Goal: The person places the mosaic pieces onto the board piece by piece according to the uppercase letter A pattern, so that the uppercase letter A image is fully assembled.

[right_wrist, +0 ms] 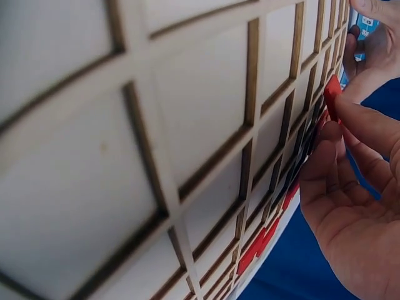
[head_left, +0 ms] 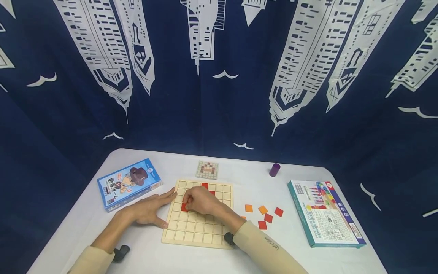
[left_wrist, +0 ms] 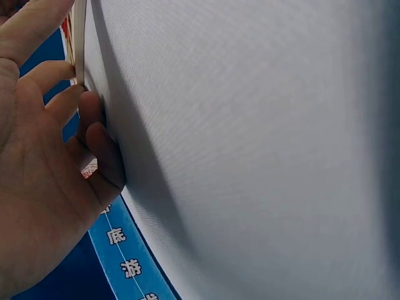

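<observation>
A wooden grid board (head_left: 189,238) lies on the white table, several red tiles (right_wrist: 251,251) set in its squares. Over its left part my right hand (head_left: 203,201) pinches a square red tile (right_wrist: 332,97) between thumb and fingers. The tile stands tilted at the grid in the right wrist view. My left hand (head_left: 150,209) lies spread at the board's left edge, fingertips and thumb right at the rim. In the left wrist view the left hand (left_wrist: 44,169) has relaxed fingers and an empty palm. The right hand hides part of the board's middle.
Loose orange tiles (head_left: 248,208) and red tiles (head_left: 262,225) lie right of the board. Behind it sits a small pattern card (head_left: 207,170). A blue game box (head_left: 130,184) is at left, a bead box (head_left: 326,213) at right, and a purple cylinder (head_left: 275,170) at the back.
</observation>
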`<action>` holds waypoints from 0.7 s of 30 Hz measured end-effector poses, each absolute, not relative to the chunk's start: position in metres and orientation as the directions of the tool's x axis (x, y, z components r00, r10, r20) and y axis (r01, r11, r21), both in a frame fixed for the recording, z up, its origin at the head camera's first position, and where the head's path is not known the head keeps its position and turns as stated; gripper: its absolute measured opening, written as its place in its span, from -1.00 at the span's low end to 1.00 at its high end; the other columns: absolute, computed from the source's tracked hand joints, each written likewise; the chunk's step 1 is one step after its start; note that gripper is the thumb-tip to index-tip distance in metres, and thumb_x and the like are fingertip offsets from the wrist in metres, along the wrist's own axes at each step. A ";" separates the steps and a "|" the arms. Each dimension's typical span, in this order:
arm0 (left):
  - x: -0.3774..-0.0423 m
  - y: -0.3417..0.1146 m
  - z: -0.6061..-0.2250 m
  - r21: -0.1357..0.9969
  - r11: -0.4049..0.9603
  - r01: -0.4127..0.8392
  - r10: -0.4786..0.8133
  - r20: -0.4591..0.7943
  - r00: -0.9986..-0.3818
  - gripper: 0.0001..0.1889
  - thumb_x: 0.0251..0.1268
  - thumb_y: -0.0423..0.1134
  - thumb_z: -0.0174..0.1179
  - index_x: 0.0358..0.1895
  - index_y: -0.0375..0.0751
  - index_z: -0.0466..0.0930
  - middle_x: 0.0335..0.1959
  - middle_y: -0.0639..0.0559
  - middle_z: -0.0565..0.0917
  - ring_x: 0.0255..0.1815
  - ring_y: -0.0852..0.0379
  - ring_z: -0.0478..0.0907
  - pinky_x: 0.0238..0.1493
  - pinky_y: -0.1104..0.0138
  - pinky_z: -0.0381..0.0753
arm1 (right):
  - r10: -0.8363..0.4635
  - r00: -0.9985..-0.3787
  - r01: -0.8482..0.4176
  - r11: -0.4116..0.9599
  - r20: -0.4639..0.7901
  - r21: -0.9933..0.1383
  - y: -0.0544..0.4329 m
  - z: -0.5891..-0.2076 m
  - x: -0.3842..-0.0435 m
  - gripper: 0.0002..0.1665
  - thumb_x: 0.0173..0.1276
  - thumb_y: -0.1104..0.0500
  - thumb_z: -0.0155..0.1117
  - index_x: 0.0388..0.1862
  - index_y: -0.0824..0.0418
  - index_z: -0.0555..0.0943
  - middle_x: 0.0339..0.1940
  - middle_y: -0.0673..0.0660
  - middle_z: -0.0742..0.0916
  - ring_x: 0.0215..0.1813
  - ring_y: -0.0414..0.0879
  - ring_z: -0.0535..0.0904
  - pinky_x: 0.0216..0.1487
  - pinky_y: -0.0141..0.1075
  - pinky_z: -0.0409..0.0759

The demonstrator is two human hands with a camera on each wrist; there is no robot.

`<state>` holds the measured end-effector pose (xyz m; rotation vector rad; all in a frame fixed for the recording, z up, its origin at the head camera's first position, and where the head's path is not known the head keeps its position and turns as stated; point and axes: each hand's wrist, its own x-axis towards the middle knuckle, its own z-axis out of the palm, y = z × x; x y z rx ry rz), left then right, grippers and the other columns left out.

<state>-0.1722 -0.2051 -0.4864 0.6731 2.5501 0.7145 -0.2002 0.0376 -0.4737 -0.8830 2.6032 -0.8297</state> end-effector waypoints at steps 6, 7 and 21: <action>-0.172 -0.206 -0.488 0.565 0.750 0.344 0.548 -0.239 -0.802 0.17 -0.09 0.16 0.52 0.62 -0.04 0.06 0.67 -0.01 -0.06 0.59 -0.36 0.02 0.53 -0.25 0.02 | -0.618 -0.783 -0.472 0.665 -0.072 -0.579 0.035 -0.474 -0.200 -0.94 0.29 0.24 0.44 -0.32 0.11 0.70 -0.53 -0.12 0.60 -0.45 -0.29 0.46 -0.40 -0.50 0.48; -0.172 -0.206 -0.488 0.565 0.749 0.346 0.549 -0.237 -0.801 0.17 -0.09 0.16 0.52 0.62 -0.05 0.06 0.67 -0.02 -0.06 0.58 -0.36 0.02 0.53 -0.25 0.02 | -0.616 -0.784 -0.471 0.669 -0.074 -0.576 0.035 -0.474 -0.200 -0.95 0.30 0.24 0.44 -0.31 0.12 0.71 -0.51 -0.12 0.60 -0.44 -0.29 0.47 -0.40 -0.50 0.48; -0.172 -0.205 -0.488 0.563 0.758 0.329 0.535 -0.249 -0.807 0.18 -0.11 0.16 0.53 0.62 -0.01 0.06 0.67 0.01 -0.05 0.57 -0.42 0.01 0.51 -0.28 0.05 | -0.622 -0.780 -0.487 0.676 -0.073 -0.554 0.038 -0.475 -0.197 -0.92 0.28 0.26 0.45 -0.28 0.09 0.74 -0.49 -0.14 0.61 -0.37 -0.29 0.47 -0.33 -0.50 0.50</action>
